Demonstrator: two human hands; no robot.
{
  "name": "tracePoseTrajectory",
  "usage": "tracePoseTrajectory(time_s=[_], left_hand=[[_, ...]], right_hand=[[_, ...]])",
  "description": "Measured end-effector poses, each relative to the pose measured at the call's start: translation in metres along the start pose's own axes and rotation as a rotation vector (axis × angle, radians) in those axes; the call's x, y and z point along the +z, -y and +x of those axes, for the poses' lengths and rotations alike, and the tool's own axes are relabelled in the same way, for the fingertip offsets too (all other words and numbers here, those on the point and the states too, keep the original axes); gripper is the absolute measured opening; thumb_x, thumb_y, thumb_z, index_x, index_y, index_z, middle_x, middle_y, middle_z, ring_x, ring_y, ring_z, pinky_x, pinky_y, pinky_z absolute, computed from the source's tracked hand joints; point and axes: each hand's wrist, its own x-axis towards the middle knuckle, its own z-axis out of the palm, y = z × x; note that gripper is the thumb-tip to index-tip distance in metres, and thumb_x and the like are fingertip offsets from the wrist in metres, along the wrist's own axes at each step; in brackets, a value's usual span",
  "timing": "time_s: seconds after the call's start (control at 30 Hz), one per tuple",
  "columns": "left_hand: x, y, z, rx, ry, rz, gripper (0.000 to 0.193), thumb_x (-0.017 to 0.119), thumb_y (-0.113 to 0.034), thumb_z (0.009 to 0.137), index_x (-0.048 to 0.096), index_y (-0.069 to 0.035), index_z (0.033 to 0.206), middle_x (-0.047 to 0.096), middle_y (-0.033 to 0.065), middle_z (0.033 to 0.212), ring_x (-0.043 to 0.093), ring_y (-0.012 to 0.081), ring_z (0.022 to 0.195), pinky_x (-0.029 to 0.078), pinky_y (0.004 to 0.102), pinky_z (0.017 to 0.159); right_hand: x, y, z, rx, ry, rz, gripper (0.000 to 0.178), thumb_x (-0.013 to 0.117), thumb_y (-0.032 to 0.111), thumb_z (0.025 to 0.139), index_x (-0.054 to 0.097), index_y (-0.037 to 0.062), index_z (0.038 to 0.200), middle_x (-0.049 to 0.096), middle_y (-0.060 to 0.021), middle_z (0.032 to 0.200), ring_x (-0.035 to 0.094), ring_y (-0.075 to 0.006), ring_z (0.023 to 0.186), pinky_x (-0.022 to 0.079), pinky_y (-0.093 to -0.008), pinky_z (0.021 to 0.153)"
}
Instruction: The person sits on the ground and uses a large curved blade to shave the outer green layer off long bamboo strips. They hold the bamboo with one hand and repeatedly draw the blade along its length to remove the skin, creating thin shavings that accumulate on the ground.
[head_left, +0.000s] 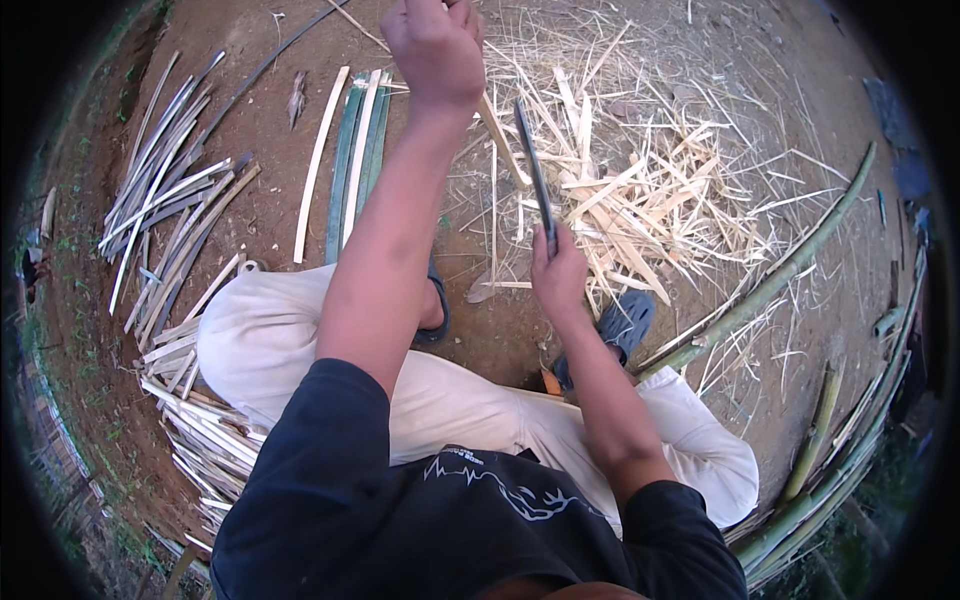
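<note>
My left hand [435, 45] is raised at the far end of my outstretched arm, closed around a pale bamboo strip [505, 145]. The strip slants down from the fist, and its lower end hangs beside the blade. In my right hand [560, 272], in front of the right foot, is a long knife [537, 165] with a narrow dark blade pointing away from me. Between blade and strip there seems to be a small gap. Beyond the knife lies a heap of pale bamboo shavings [650, 205].
Left of my arm lie green bamboo slats [345, 170] and a loose pale strip [318, 165]. Piles of split strips [165, 180] line the left side. A green bamboo pole [790, 270] crosses the right, near my dark clog [625, 325]. More poles [840, 490] lie at lower right.
</note>
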Motion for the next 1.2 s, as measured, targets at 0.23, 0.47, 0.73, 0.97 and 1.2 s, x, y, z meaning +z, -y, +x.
tracePoseTrajectory(time_s=[0.23,0.47,0.73,0.97,1.2], left_hand=[[-0.013,0.001,0.012,-0.221,0.078,-0.342,0.034,0.035,-0.028,0.098,0.038,-0.013,0.068,0.029,-0.0041,0.053,0.026,0.0064,0.041,0.021,0.0224,0.038],[-0.011,-0.002,0.012,-0.321,0.111,-0.787,0.038,0.037,-0.036,0.098,0.035,-0.015,0.065,0.027,-0.004,0.05,0.025,0.0078,0.038,0.02,0.0237,0.036],[-0.025,-0.01,0.018,-0.312,-0.04,-0.38,0.04,0.037,-0.037,0.096,0.031,-0.018,0.061,0.026,-0.0032,0.047,0.022,0.0095,0.035,0.019,0.0256,0.033],[-0.025,-0.022,0.014,-0.476,0.04,-0.63,0.039,0.036,-0.034,0.095,0.031,-0.016,0.061,0.028,-0.0028,0.047,0.023,0.0098,0.034,0.02,0.025,0.032],[-0.013,-0.011,0.015,-0.281,0.009,-0.34,0.041,0.035,-0.036,0.096,0.032,-0.016,0.061,0.028,-0.0018,0.048,0.025,0.0101,0.034,0.021,0.0243,0.032]], right_hand=[[-0.088,0.125,0.031,-0.441,-0.288,0.92,0.024,0.046,0.018,0.101,0.044,-0.0001,0.117,0.052,-0.0031,0.069,0.051,-0.0073,0.053,0.042,-0.0226,0.042],[0.076,-0.128,-0.021,0.234,0.205,-0.247,0.027,0.054,0.025,0.092,0.052,-0.0011,0.095,0.063,-0.0291,0.081,0.062,-0.047,0.073,0.05,-0.0533,0.068],[0.031,-0.094,-0.004,0.226,0.133,-0.032,0.04,0.052,0.035,0.095,0.058,-0.0011,0.078,0.057,-0.022,0.063,0.058,-0.0411,0.06,0.044,-0.0462,0.059],[-0.06,0.078,0.03,-0.129,-0.137,0.39,0.022,0.055,0.023,0.097,0.059,0.0017,0.091,0.052,-0.0037,0.053,0.048,-0.0091,0.043,0.037,-0.027,0.044],[0.042,-0.066,-0.013,0.096,0.133,-0.159,0.02,0.053,0.02,0.091,0.057,-0.0002,0.094,0.061,-0.0262,0.07,0.062,-0.0431,0.062,0.05,-0.0481,0.057]])
